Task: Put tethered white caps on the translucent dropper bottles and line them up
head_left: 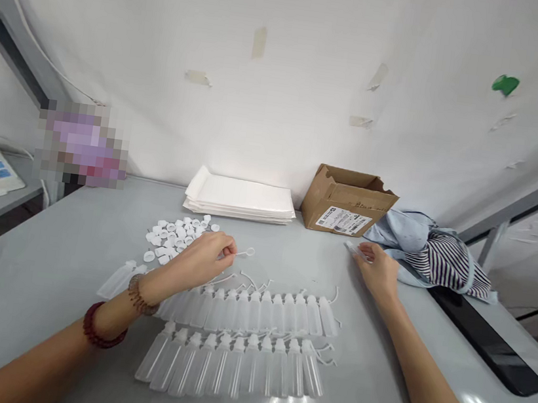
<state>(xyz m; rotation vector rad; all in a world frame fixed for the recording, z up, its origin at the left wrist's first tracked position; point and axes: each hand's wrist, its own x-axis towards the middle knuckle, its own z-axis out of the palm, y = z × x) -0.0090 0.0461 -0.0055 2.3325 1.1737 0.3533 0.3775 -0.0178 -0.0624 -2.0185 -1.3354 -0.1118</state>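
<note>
My left hand is closed in a pinch on a thin white plastic strip with a ring end, held above the table. Over to the right, my right hand grips what looks like a small clear plastic bottle, partly hidden by the fingers. A heap of small white caps lies just behind my left hand and wrist. Two rows of translucent bottles lie side by side nearer to me, a back row and a front row. Thin white strips stick out around their necks.
A stack of white flat sheets or envelopes lies against the wall. Beside it stands an open cardboard box. Blue and striped cloth and a long black object are at the right. A few more bottles lie left.
</note>
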